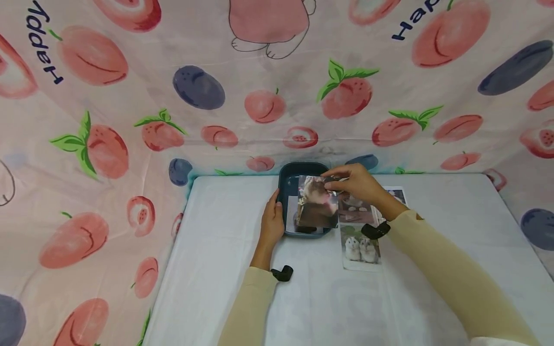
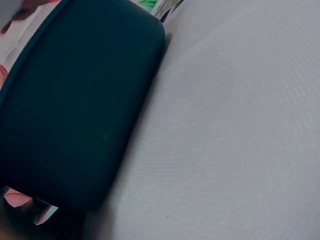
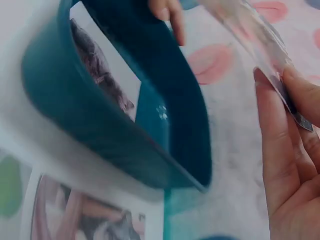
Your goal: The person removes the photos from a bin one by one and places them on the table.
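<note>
A dark teal rectangular plastic bin (image 1: 282,192) sits at the back of the white table, a photo of a grey animal (image 3: 97,65) lying inside it. At its left wall my left hand (image 1: 272,218) grips the rim, with fingertips (image 3: 172,17) over the edge. Above the bin's right side, my right hand (image 1: 357,185) pinches a glossy photo (image 1: 318,204) between thumb and fingers. What that photo pictures is blurred by glare. Just right of the bin lie more photos, including one of two white hamsters (image 1: 361,247) and one partly under my right hand (image 1: 355,211).
A photo corner (image 1: 398,194) shows beyond my right wrist. Behind the white tabletop (image 1: 216,240) hangs a fruit-print cloth (image 1: 303,72), close against the back edge. Each wrist wears a black camera band (image 1: 282,273).
</note>
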`<action>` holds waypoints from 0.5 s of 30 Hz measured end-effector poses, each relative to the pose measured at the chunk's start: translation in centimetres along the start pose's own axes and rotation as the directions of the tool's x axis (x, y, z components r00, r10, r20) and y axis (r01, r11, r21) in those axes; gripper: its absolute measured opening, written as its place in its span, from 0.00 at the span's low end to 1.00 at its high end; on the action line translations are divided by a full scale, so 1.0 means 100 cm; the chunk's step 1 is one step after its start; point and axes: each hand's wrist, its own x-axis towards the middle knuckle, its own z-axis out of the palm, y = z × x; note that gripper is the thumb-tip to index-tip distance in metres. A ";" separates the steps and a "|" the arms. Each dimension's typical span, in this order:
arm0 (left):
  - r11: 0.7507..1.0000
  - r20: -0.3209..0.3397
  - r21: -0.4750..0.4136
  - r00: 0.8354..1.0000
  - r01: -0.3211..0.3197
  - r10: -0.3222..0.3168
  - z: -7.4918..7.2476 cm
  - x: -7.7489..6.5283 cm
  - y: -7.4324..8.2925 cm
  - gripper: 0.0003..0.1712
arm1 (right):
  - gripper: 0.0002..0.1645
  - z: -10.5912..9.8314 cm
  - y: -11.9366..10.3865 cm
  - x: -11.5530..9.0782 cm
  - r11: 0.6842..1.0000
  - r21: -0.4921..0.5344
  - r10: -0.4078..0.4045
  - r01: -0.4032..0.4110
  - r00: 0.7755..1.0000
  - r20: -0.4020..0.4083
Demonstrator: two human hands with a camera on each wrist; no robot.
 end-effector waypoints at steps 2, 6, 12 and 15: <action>1.000 0.006 -0.001 1.000 0.008 -0.008 0.001 0.000 0.000 0.28 | 0.27 -0.011 0.005 -0.015 1.000 -0.005 0.009 -0.009 1.000 -0.024; 1.000 0.015 0.001 1.000 0.018 -0.018 0.003 -0.002 -0.001 0.28 | 0.30 -0.031 0.024 -0.047 0.999 -0.017 0.036 -0.037 0.996 -0.076; 1.000 0.020 0.003 1.000 -0.002 0.002 0.002 -0.002 -0.001 0.29 | 0.30 -0.058 0.060 -0.091 0.991 -0.062 0.108 -0.118 0.985 -0.135; 1.000 0.014 -0.001 1.000 -0.001 0.002 0.001 -0.001 -0.001 0.29 | 0.32 -0.068 0.079 -0.111 0.985 -0.076 0.144 -0.158 0.976 -0.161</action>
